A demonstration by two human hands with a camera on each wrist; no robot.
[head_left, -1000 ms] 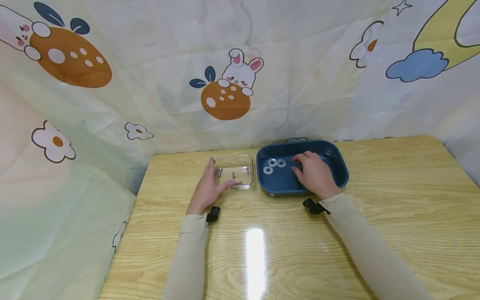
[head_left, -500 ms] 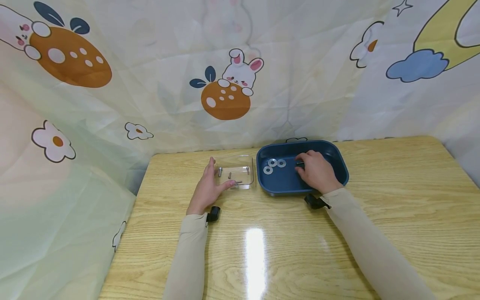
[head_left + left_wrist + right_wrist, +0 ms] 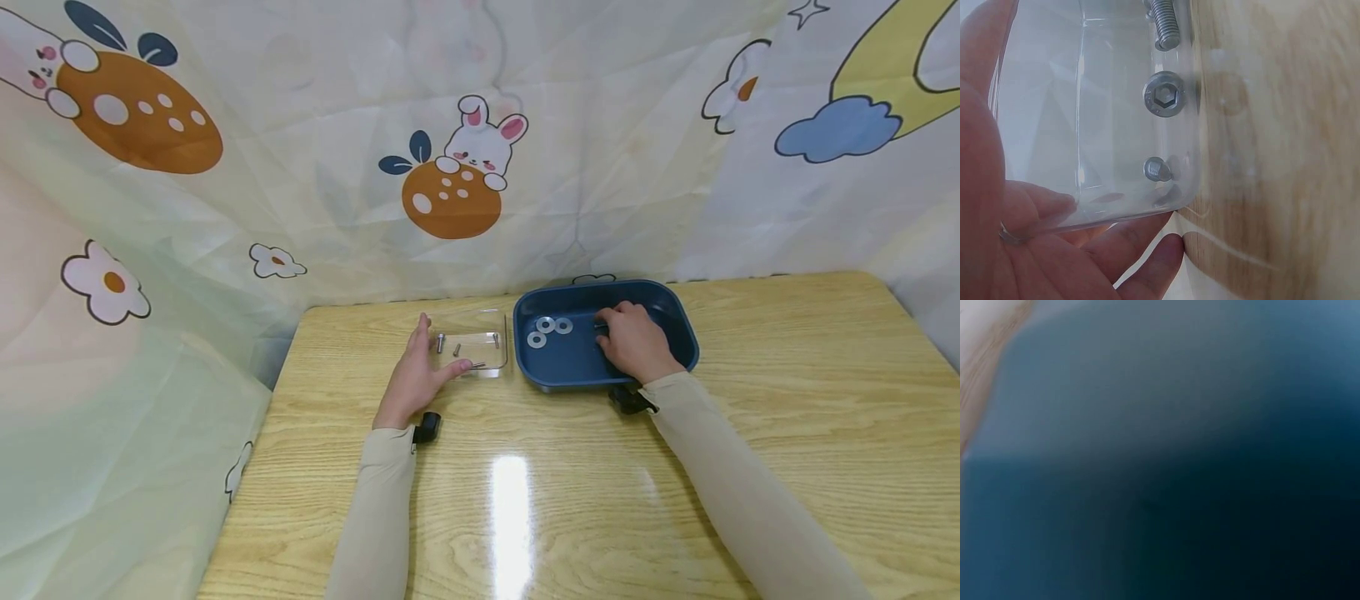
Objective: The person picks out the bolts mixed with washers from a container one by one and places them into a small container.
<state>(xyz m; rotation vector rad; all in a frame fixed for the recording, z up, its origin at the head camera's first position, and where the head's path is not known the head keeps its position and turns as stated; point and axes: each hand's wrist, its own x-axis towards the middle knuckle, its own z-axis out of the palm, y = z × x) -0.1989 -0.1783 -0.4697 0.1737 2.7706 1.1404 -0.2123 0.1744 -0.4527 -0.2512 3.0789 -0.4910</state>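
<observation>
My left hand (image 3: 412, 379) holds the left side of a clear plastic box (image 3: 504, 333), its thumb along the near wall and its fingers round the left side. Several metal bolts lie in the box, among them a socket-head bolt (image 3: 1165, 94) in the left wrist view. My right hand (image 3: 636, 343) reaches down into a blue tray (image 3: 555, 387) with its fingers bent toward the tray floor. A small dark sliver shows between its thumb and forefinger; I cannot tell whether it is held. The right wrist view is blurred, filled by the tray's blue wall.
Washers (image 3: 545, 325) lie together in the left part of the blue tray. Box and tray stand side by side near the back edge of the wooden table (image 3: 570, 500). A patterned cloth (image 3: 337, 167) hangs behind it and at the left.
My right hand has shifted slightly to the right inside the tray. One small bolt in the clear box has rolled a little to the left. My left hand stays in place.
</observation>
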